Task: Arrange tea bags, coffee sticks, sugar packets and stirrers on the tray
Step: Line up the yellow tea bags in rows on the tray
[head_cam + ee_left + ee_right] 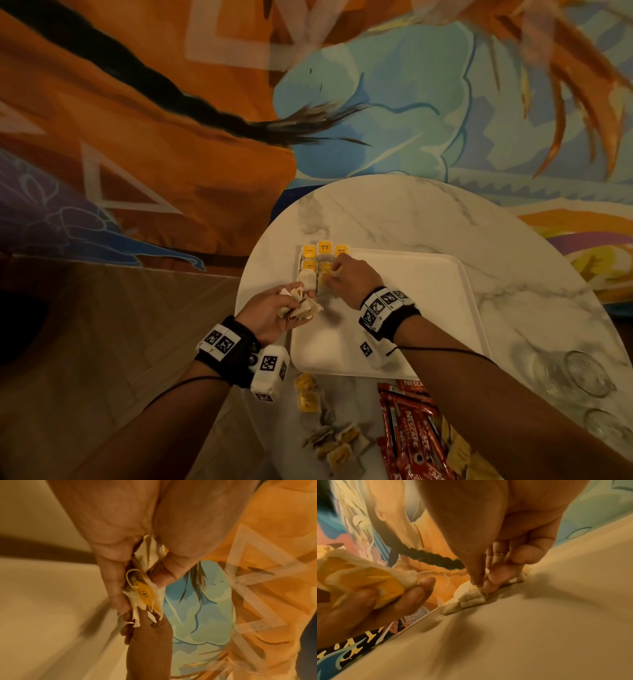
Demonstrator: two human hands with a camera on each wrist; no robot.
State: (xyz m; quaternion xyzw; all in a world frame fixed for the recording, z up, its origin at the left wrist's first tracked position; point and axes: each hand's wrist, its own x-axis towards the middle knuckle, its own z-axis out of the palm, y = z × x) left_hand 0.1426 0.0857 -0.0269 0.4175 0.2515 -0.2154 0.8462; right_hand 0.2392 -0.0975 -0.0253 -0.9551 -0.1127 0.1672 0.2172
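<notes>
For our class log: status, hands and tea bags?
Left hand grips spare white tea bags. Right hand setting one on white tray. Nothing obstructing.

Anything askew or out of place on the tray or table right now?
Tea bags on the tray sit in neat rows at its far left corner. The bunch in the left hand is crumpled. Off the tray, loose tea bags and coffee sticks lie jumbled at the table's near edge. No spill or damage visible.

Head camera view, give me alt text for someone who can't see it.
A right hand sets a tea bag into rows at the far left corner of a white tray, while the left hand holds a bunch of tea bags. Red Nescafe coffee sticks lie on the marble table.
</notes>
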